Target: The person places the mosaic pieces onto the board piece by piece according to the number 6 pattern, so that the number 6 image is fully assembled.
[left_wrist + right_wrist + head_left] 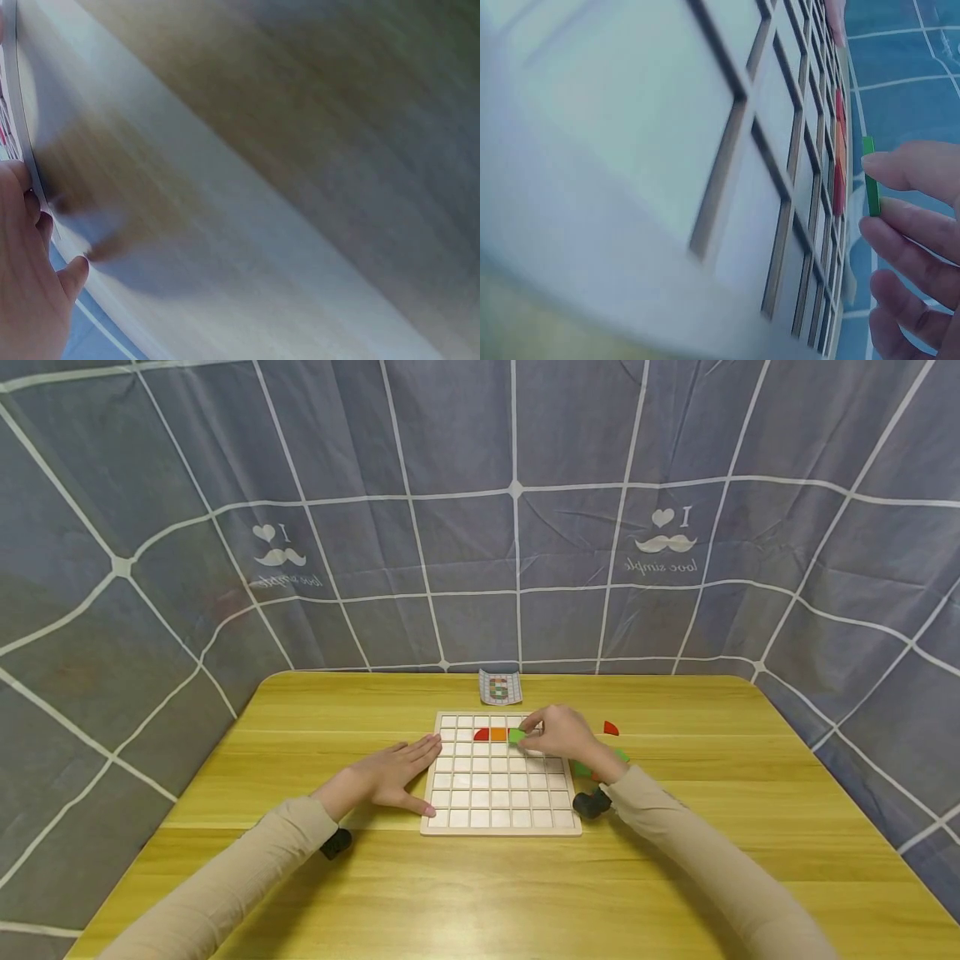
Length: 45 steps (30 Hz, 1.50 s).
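1. Over the grid board's (501, 774) second row, the right hand (558, 735) is pinching a green piece (517, 736) beside the orange piece (498, 734).
2. Left hand (390, 774), fingers flat, is steadying the board on the desk (300, 877).
3. Tilted, the piece is risking jamming on a divider.

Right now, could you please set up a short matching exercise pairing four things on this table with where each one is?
Things:
1. green piece
2. left hand
3. pattern card
4. red piece

Places:
A. lying alone on the table, to the right of the grid board
B. pinched in the right hand above the board's second row
C. flat on the table against the board's left edge
D. beyond the board's far edge

Pairs: 1-B, 2-C, 3-D, 4-A
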Each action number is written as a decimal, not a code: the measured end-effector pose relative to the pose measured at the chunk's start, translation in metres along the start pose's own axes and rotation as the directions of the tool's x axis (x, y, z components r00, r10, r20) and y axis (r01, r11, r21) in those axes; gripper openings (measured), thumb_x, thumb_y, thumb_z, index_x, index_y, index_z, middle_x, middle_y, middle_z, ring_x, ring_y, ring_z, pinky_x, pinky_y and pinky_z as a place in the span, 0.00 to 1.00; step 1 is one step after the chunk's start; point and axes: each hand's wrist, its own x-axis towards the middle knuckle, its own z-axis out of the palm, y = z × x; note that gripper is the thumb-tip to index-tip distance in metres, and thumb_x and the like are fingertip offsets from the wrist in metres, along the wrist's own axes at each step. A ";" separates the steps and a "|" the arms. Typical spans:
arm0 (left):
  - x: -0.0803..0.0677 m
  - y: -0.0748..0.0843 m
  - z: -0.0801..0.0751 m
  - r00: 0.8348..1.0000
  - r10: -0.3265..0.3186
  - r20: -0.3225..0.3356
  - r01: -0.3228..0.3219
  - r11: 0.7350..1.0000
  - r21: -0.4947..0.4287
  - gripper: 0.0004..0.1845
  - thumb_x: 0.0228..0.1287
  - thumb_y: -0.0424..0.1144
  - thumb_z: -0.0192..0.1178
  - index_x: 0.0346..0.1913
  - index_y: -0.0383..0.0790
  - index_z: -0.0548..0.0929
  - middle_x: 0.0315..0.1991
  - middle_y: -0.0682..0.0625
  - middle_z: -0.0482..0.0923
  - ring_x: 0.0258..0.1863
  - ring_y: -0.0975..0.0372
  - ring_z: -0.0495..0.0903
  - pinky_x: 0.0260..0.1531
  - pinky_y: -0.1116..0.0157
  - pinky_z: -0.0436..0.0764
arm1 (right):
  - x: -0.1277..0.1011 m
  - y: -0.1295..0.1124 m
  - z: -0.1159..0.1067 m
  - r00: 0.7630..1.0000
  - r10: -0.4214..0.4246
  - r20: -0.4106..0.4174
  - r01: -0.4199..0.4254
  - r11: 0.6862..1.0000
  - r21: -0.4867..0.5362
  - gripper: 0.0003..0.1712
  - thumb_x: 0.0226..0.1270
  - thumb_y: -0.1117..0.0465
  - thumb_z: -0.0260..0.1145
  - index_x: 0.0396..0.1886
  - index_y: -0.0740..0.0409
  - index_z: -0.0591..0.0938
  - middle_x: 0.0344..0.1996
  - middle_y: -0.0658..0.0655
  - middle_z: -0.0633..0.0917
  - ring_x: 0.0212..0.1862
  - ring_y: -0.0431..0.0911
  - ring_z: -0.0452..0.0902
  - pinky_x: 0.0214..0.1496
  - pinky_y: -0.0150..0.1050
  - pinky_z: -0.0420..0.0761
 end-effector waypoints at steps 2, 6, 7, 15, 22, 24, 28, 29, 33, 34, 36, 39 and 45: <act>0.001 0.001 0.000 1.000 -0.004 0.004 0.004 1.000 0.005 0.58 0.47 0.76 0.45 0.72 0.43 0.37 0.73 0.49 0.31 0.73 0.58 0.38 0.70 0.54 0.49 | 0.001 -0.003 0.002 1.000 -0.004 0.003 0.004 1.000 0.003 0.15 0.48 0.48 0.69 0.37 0.46 0.86 0.31 0.46 0.87 0.22 0.35 0.73 0.17 0.30 0.67; 0.001 0.002 0.001 1.000 -0.016 0.011 0.016 1.000 0.010 0.58 0.46 0.77 0.44 0.72 0.44 0.37 0.73 0.49 0.31 0.73 0.59 0.37 0.71 0.55 0.49 | 0.003 -0.008 0.005 1.000 -0.027 0.001 0.027 1.000 0.012 0.14 0.49 0.48 0.69 0.36 0.45 0.86 0.30 0.45 0.87 0.19 0.35 0.70 0.16 0.29 0.62; 0.002 0.002 0.001 1.000 -0.019 0.011 0.019 1.000 0.013 0.58 0.46 0.77 0.44 0.72 0.44 0.37 0.73 0.50 0.31 0.73 0.59 0.37 0.71 0.55 0.49 | 0.004 -0.009 0.006 0.999 -0.036 0.000 0.036 0.999 0.019 0.14 0.49 0.48 0.69 0.36 0.45 0.86 0.29 0.45 0.87 0.17 0.35 0.68 0.15 0.29 0.60; 0.002 0.003 0.000 1.000 -0.019 0.018 0.019 1.000 0.014 0.58 0.46 0.77 0.44 0.72 0.44 0.38 0.73 0.49 0.31 0.73 0.58 0.37 0.70 0.54 0.49 | 0.009 -0.019 0.011 0.998 -0.065 0.010 0.065 0.997 0.048 0.14 0.47 0.48 0.71 0.35 0.46 0.86 0.28 0.44 0.87 0.18 0.32 0.72 0.17 0.27 0.62; 0.000 0.003 0.000 1.000 -0.018 0.015 0.018 1.000 0.010 0.59 0.45 0.78 0.43 0.72 0.44 0.38 0.73 0.49 0.31 0.73 0.58 0.37 0.70 0.54 0.49 | 0.014 -0.027 0.017 0.997 -0.079 0.016 0.078 0.995 0.056 0.13 0.47 0.49 0.71 0.33 0.46 0.86 0.25 0.43 0.86 0.22 0.33 0.74 0.21 0.28 0.69; 0.000 0.003 0.000 0.999 -0.025 0.020 0.025 1.000 0.011 0.59 0.45 0.78 0.43 0.72 0.45 0.37 0.73 0.50 0.31 0.73 0.59 0.37 0.71 0.55 0.48 | 0.014 -0.029 0.018 0.996 -0.088 0.009 0.088 0.995 0.050 0.12 0.47 0.49 0.71 0.33 0.46 0.87 0.24 0.43 0.85 0.21 0.33 0.72 0.20 0.28 0.68; 0.001 0.002 0.001 0.999 -0.031 0.025 0.030 0.999 0.014 0.59 0.45 0.78 0.43 0.72 0.45 0.36 0.73 0.50 0.30 0.73 0.60 0.36 0.71 0.55 0.48 | 0.015 -0.032 0.022 0.996 -0.090 0.006 0.090 0.995 0.052 0.12 0.47 0.49 0.71 0.33 0.47 0.87 0.22 0.43 0.84 0.21 0.34 0.72 0.20 0.28 0.67; 0.001 0.002 0.001 0.999 -0.034 0.028 0.034 0.999 0.017 0.59 0.45 0.78 0.43 0.71 0.46 0.35 0.73 0.51 0.30 0.73 0.60 0.36 0.71 0.56 0.48 | 0.016 -0.033 0.023 0.996 -0.087 0.009 0.086 0.995 0.052 0.13 0.47 0.49 0.71 0.33 0.47 0.87 0.23 0.43 0.85 0.22 0.33 0.73 0.21 0.28 0.68; 0.000 0.003 0.000 0.999 -0.038 0.034 0.038 0.999 0.016 0.59 0.44 0.79 0.42 0.71 0.46 0.35 0.73 0.51 0.29 0.73 0.61 0.35 0.71 0.56 0.48 | 0.017 -0.035 0.026 0.997 -0.067 0.029 0.065 0.996 0.065 0.14 0.47 0.48 0.71 0.34 0.47 0.86 0.26 0.44 0.86 0.26 0.33 0.77 0.26 0.28 0.73; 0.000 0.003 0.000 0.999 -0.040 0.037 0.039 0.999 0.015 0.59 0.44 0.79 0.42 0.71 0.46 0.35 0.73 0.51 0.29 0.73 0.61 0.35 0.71 0.56 0.47 | 0.018 -0.035 0.026 0.998 -0.062 0.033 0.060 0.996 0.068 0.14 0.47 0.48 0.71 0.33 0.47 0.87 0.27 0.45 0.86 0.27 0.33 0.77 0.27 0.29 0.74; 0.000 0.004 -0.001 0.999 -0.038 0.037 0.038 0.999 0.011 0.59 0.45 0.78 0.43 0.71 0.46 0.35 0.73 0.51 0.29 0.73 0.61 0.35 0.71 0.56 0.48 | 0.019 -0.035 0.027 0.998 -0.056 0.042 0.054 0.997 0.053 0.14 0.47 0.47 0.71 0.34 0.47 0.87 0.27 0.44 0.86 0.28 0.33 0.78 0.28 0.29 0.75; 0.000 0.004 -0.002 0.999 -0.032 0.030 0.032 0.999 0.007 0.58 0.46 0.77 0.43 0.72 0.45 0.36 0.73 0.50 0.30 0.73 0.60 0.36 0.71 0.55 0.48 | 0.020 -0.035 0.028 0.997 -0.049 0.054 0.047 0.998 0.029 0.14 0.47 0.47 0.71 0.33 0.46 0.86 0.27 0.43 0.86 0.28 0.33 0.77 0.28 0.29 0.75; 0.000 0.004 -0.002 1.000 -0.025 0.017 0.026 1.000 -0.002 0.58 0.46 0.77 0.43 0.72 0.45 0.37 0.73 0.50 0.31 0.73 0.59 0.37 0.71 0.55 0.49 | 0.020 -0.038 0.028 0.996 -0.041 0.074 0.040 0.999 0.016 0.14 0.46 0.47 0.71 0.34 0.46 0.86 0.28 0.43 0.86 0.28 0.33 0.77 0.29 0.28 0.75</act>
